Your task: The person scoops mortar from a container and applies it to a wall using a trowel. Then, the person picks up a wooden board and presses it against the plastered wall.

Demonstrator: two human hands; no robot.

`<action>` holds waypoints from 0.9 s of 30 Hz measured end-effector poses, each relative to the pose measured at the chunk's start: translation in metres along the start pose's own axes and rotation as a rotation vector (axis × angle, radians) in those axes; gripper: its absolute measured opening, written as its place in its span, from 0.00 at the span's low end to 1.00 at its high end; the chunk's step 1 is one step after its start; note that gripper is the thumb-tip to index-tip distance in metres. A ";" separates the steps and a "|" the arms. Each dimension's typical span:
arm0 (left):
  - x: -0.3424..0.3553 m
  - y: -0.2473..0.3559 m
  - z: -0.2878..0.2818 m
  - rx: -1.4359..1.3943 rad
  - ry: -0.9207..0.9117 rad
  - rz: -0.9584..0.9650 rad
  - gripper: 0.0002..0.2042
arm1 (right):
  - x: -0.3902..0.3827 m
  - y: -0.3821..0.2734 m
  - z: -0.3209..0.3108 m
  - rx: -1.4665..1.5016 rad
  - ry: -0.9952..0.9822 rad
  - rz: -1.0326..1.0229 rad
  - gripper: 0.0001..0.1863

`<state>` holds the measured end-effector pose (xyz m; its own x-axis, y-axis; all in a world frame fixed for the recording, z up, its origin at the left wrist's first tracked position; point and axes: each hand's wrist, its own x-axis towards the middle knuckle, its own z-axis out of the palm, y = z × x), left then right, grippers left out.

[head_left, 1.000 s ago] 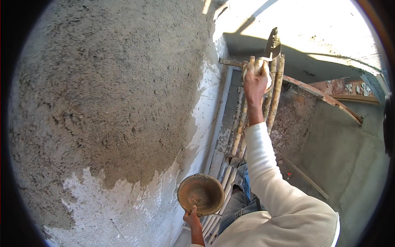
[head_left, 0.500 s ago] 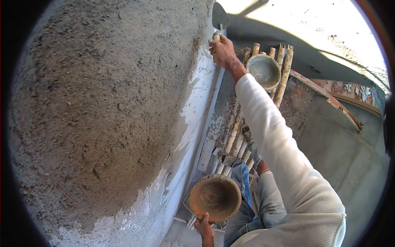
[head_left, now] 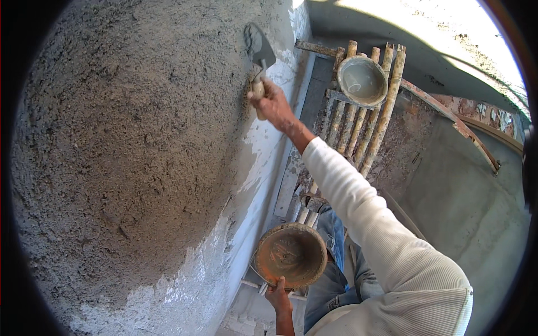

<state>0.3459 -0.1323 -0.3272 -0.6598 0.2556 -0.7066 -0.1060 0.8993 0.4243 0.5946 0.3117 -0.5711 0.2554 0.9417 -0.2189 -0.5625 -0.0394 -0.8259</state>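
Observation:
My right hand (head_left: 269, 101) is closed on the wooden handle of a trowel (head_left: 259, 45), whose grey blade is at the rough grey mortar coat (head_left: 140, 140) on the wall at left, near its upper right edge. Whether the blade presses on it, I cannot tell. My left hand (head_left: 279, 298) grips the rim of a round, mortar-crusted bowl (head_left: 294, 252) low in the view; a thin reddish-brown residue shows inside. A whitish, partly coated band (head_left: 263, 154) runs along the wall beside my right hand.
A bucket of grey liquid (head_left: 363, 78) sits on bamboo poles (head_left: 392, 101) laid as a platform; my legs and feet are over its lower part. A curved, weathered board (head_left: 448, 123) lies to the right, above a grey plastered surface (head_left: 471, 224). A sunlit ledge (head_left: 443, 28) runs along the top.
My right hand and trowel have swung left from over the bucket onto the wall, uncovering the bucket. The lump of mortar earlier on the blade is no longer distinct. The held bowl has shifted slightly right.

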 end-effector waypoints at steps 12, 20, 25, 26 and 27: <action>-0.012 0.026 0.000 0.080 -0.139 0.123 0.16 | -0.189 -0.086 0.062 0.875 -0.286 0.678 0.13; 0.020 0.011 -0.022 0.156 -0.169 0.186 0.14 | -0.171 -0.119 -0.040 0.411 0.295 0.167 0.18; 0.031 0.002 -0.045 0.197 -0.099 0.171 0.13 | -0.124 -0.129 -0.074 0.035 1.025 -0.162 0.18; 0.028 -0.001 -0.048 0.190 -0.084 0.198 0.13 | -0.109 -0.122 -0.074 -0.009 1.177 -0.162 0.18; 0.032 -0.004 -0.046 0.180 -0.076 0.231 0.13 | -0.081 -0.103 -0.077 -0.229 1.336 -0.481 0.14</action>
<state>0.2909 -0.1441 -0.3256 -0.5931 0.4800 -0.6464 0.1785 0.8613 0.4758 0.6927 0.2136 -0.5086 0.9857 -0.1291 -0.1083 -0.1075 0.0134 -0.9941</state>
